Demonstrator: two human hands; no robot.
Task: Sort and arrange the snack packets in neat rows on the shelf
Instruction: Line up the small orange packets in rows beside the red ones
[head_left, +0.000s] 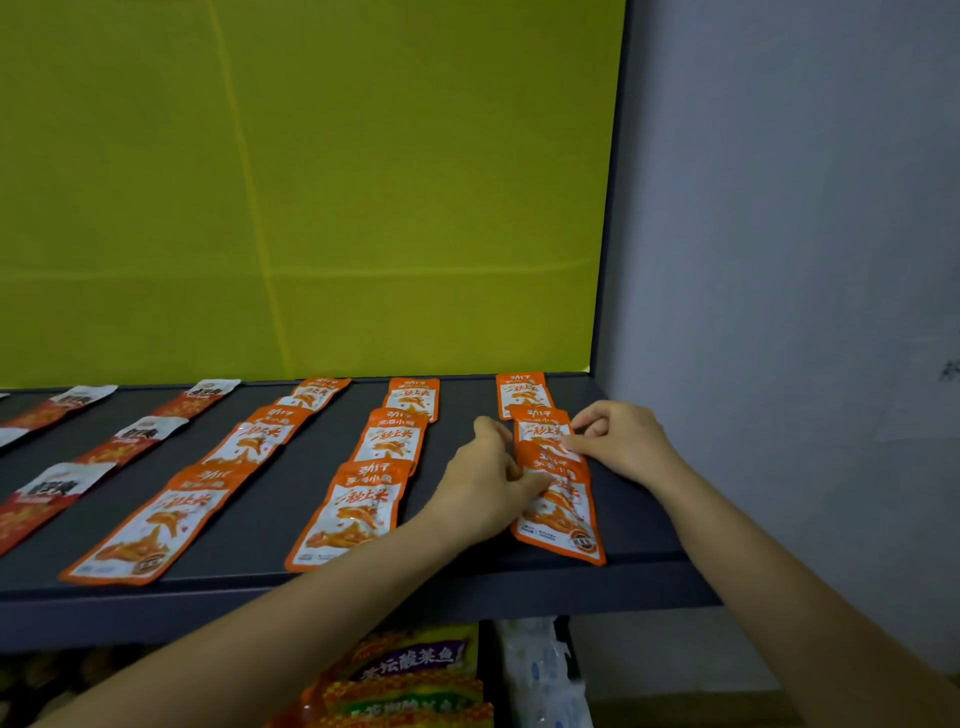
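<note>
Both hands pinch the front orange packet (563, 514) in the rightmost of 3 orange rows on the dark shelf (254, 519), the left hand (488, 478) at its left edge and the right hand (618, 441) at its top corner. The packets read 劲仔. A bag (410, 657) below reads 酸菜鱼.

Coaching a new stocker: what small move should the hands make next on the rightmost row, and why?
Probably nudge the front packet straight and let go: the left hand and right hand pinch its upper part, it overlaps the middle packet, and it looks slightly askew.
</note>
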